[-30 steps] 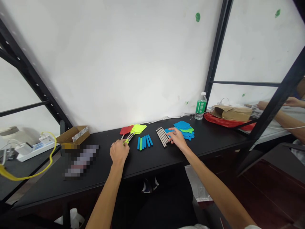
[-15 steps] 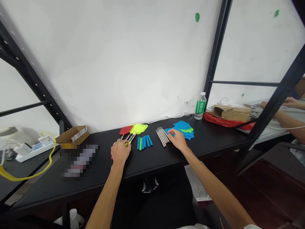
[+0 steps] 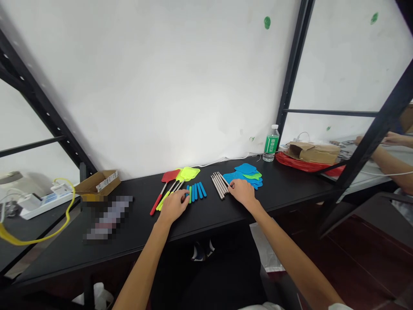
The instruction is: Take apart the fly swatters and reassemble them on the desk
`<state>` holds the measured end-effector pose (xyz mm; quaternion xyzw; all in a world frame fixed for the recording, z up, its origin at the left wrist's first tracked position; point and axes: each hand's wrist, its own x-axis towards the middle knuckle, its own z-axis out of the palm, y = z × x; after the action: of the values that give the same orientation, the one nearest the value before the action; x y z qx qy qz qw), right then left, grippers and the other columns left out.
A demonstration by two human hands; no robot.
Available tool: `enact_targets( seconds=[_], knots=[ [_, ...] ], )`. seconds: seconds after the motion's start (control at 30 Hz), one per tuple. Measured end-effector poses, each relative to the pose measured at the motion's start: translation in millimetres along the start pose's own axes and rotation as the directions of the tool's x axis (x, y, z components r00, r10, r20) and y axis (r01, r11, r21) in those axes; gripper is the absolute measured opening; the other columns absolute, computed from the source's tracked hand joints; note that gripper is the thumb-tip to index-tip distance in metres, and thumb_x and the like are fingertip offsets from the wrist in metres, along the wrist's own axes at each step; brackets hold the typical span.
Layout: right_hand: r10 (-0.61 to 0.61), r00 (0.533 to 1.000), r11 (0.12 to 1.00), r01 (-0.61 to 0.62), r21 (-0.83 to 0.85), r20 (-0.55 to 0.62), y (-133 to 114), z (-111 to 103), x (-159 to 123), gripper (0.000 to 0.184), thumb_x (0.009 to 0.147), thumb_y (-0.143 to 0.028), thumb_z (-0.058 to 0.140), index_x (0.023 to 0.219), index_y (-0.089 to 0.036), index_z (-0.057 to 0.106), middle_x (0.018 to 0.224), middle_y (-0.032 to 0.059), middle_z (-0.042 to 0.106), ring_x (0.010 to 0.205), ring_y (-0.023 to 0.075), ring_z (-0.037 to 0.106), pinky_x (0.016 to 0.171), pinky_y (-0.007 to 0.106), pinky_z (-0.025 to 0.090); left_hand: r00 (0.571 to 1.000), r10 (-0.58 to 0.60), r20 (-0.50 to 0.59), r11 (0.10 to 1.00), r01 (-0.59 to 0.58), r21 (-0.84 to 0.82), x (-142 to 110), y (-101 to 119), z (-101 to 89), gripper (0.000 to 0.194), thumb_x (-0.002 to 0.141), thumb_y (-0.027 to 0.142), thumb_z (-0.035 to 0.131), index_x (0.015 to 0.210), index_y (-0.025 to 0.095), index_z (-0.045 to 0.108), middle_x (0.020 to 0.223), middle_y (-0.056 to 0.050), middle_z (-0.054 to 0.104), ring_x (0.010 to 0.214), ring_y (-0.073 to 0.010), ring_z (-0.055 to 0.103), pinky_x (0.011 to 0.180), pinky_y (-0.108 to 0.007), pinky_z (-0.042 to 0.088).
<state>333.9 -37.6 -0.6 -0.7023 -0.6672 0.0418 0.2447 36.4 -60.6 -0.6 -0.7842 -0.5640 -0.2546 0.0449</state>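
Black desk [image 3: 135, 224] holds our parts: thin metal rods [image 3: 220, 185] under our right hand [image 3: 242, 192], blue and green plastic grip sleeves [image 3: 195, 191] at left hand [image 3: 174, 206] fingertips. Neither hand has closed on anything, fingers loosely curled. Sleeves look light, stiff, slightly slick; we'd pinch one mid-length.

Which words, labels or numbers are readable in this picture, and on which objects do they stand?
No text is readable.
Water bottle: green label with white characters, too small to read.
Cardboard box: white printed strip, too blurred to read.
Object on the table: pixelated, unreadable.
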Motion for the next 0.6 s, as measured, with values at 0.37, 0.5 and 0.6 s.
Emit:
enact_targets(
  seconds=[0.37, 0.5, 0.6],
  knots=[
    [0.029, 0.997, 0.809, -0.064, 0.585, 0.069, 22, -1, 20, 0.021, 0.074, -0.031, 0.066, 0.060, -0.017, 0.060, 0.054, 0.0009, 0.050, 0.052, 0.0126, 0.046, 0.047, 0.024, 0.026, 1.000, -0.004, 0.020, 1.000, 0.005, -0.026, 1, -1, -0.2, 0.031, 0.088, 0.031, 0.048, 0.112, 0.025, 0.067, 0.081, 0.000, 0.067, 0.073, -0.0172, 0.061, 0.064, -0.027, 0.040],
    [0.051, 0.969, 0.305, -0.244, 0.920, 0.240, 31, -6, 28, 0.023, 0.072, -0.037, 0.069, 0.068, -0.017, 0.058, 0.064, -0.0002, 0.052, 0.047, 0.0065, 0.034, 0.040, 0.020, 0.020, 1.000, -0.012, 0.010, 0.999, 0.012, -0.037, 1, 0, -1.2, 0.031, 0.087, 0.030, 0.049, 0.112, 0.023, 0.066, 0.080, -0.001, 0.066, 0.072, -0.0169, 0.060, 0.065, -0.028, 0.041],
    [0.012, 0.956, 0.025, -0.294, 0.956, 0.293, 33, -11, 29, 0.023, 0.070, -0.035, 0.073, 0.078, -0.018, 0.061, 0.074, 0.0012, 0.058, 0.049, 0.0057, 0.037, 0.039, 0.018, 0.024, 1.000, -0.024, -0.009, 0.999, 0.023, -0.036, 1, 1, -1.9, 0.031, 0.087, 0.032, 0.048, 0.111, 0.022, 0.066, 0.078, -0.001, 0.065, 0.072, -0.0174, 0.061, 0.066, -0.028, 0.042]
  ],
)
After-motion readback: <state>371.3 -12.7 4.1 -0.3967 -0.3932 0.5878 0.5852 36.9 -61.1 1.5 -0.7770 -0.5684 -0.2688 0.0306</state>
